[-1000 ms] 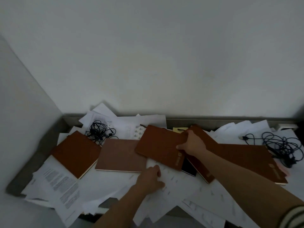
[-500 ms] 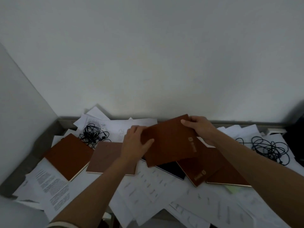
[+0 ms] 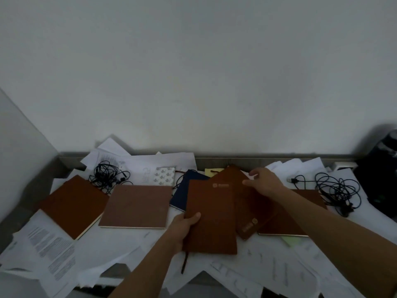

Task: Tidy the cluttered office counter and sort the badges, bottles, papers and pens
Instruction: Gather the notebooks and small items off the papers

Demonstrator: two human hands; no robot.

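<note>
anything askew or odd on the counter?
Papers overhang the counter's front edge. Brown notebooks overlap at mixed angles, half burying a blue notebook. A cable tangle lies on papers at left, another at right. Left hand grips the top notebook.

Swung the rectangular brown leather-covered notebook point(image 3: 211, 216) lengthwise; regripped its near-left edge with the left hand point(image 3: 184, 227); shifted the right hand point(image 3: 265, 182) onto the second brown notebook point(image 3: 247, 207); uncovered a dark blue notebook point(image 3: 184, 190).
</note>
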